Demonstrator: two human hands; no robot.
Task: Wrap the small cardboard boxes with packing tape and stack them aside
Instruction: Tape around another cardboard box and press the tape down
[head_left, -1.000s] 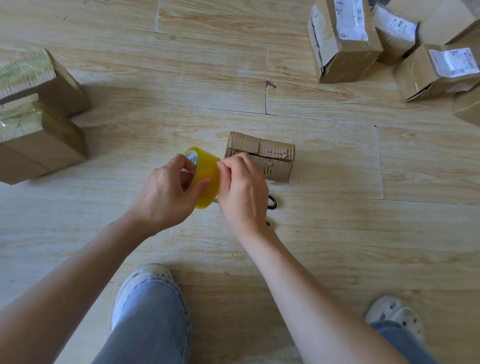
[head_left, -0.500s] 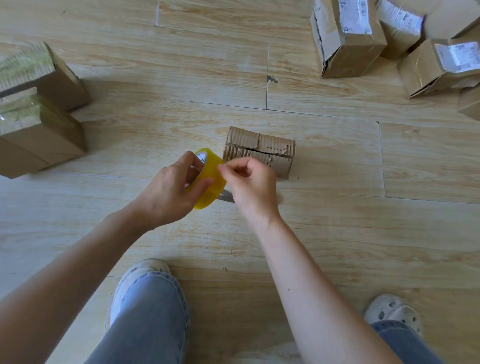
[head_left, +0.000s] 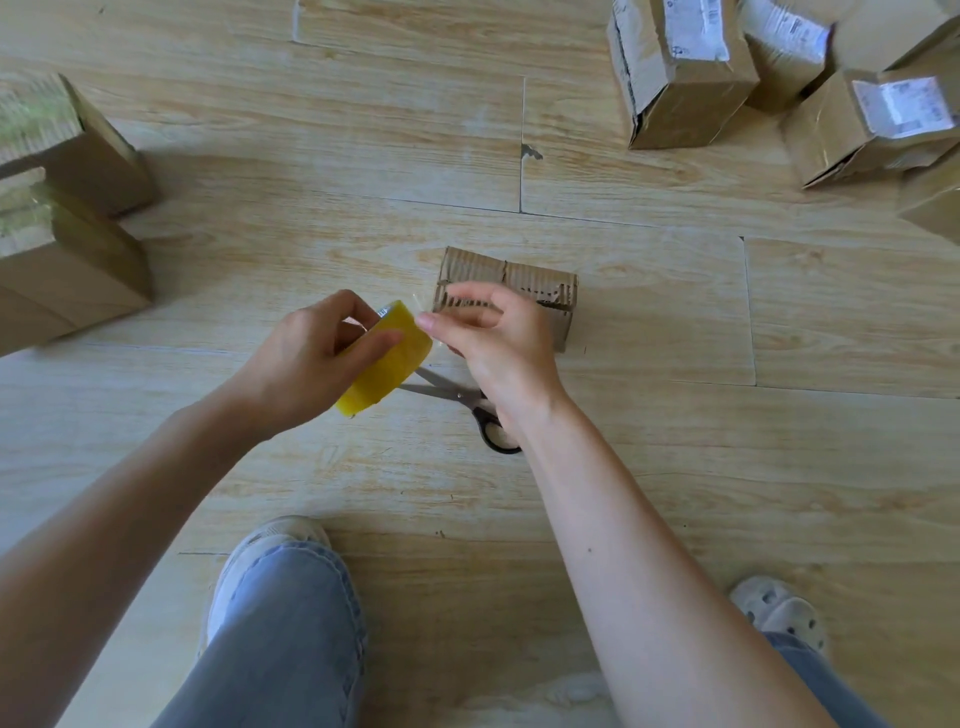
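Note:
A small cardboard box (head_left: 540, 283) with torn corrugated faces lies on the wooden floor at the centre. Just in front of it my left hand (head_left: 306, 358) grips a yellow roll of packing tape (head_left: 387, 361), fingers through its core and thumb on the outer face. My right hand (head_left: 498, 343) pinches the clear free end of the tape at the roll's upper right edge, partly covering the box. Two boxes wrapped in glossy tape (head_left: 62, 244) sit at the far left.
Scissors (head_left: 457, 397) with black handles lie on the floor under my right wrist. Several labelled cardboard boxes (head_left: 680, 78) crowd the top right corner. My knees and white shoes (head_left: 779, 608) are at the bottom.
My right hand has drawn a short strip of tape away from the roll toward the box. Both hands have lifted slightly, uncovering the scissors on the floor.

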